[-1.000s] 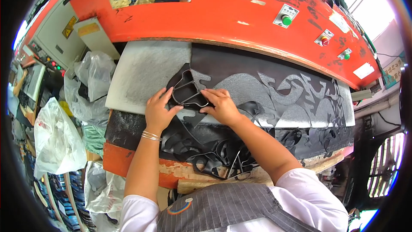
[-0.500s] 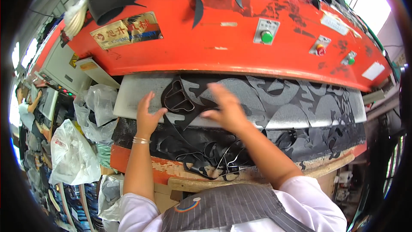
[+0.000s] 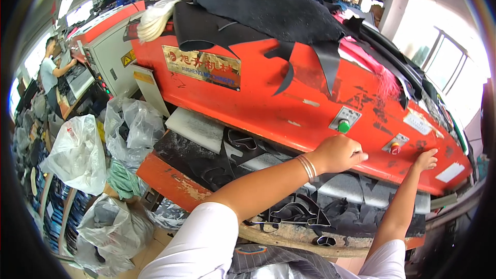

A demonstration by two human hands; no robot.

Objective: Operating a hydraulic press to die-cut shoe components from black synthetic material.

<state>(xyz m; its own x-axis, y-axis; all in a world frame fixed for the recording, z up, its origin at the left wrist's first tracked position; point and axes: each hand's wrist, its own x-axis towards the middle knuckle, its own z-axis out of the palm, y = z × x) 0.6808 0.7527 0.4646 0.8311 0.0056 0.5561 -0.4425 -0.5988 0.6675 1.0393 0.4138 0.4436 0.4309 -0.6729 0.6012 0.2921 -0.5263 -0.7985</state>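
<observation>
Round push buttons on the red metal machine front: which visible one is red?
The round red push button, between the left hand and right hand; the other, a round green push button, is just above the left hand.

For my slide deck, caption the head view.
Red machine: left hand below green button, right hand beside red button.

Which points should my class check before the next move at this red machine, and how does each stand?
1. Both hands off the die: ok; left hand and right hand are away from it.
2. Die lying flat: cannot tell from this angle.
3. Green button in view: ok; left hand shows just below it.
4. Right hand touching the red machine: cannot tell.
5. White board's front free of black scraps: not ok.
</observation>
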